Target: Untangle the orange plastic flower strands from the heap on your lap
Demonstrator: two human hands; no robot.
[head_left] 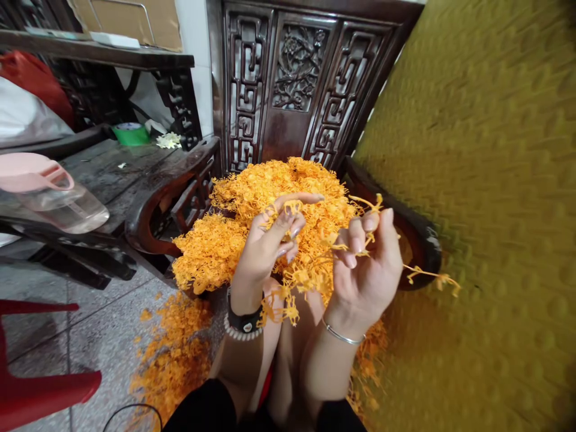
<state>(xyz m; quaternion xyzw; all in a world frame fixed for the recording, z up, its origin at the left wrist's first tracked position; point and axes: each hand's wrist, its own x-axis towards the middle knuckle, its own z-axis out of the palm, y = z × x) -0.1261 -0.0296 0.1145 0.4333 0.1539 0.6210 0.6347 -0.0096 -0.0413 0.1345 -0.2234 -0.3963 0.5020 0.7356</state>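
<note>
Against the carved wooden chair (297, 78), which serves as the landmark, a big orange heap of tangled strands (270, 210) fills the seat, and more strands lie scattered on the floor (175, 354) below its front edge. Just in front of the heap, the left hand (265, 252) has its grip pinched together on a small cluster, while the right hand (366, 264) has its fingers closed on a thin strand (427, 276) trailing away from the chair. Pulling too hard would likely snap the delicate strand, and tugging snagged pieces could drag more of the heap onto the floor.
</note>
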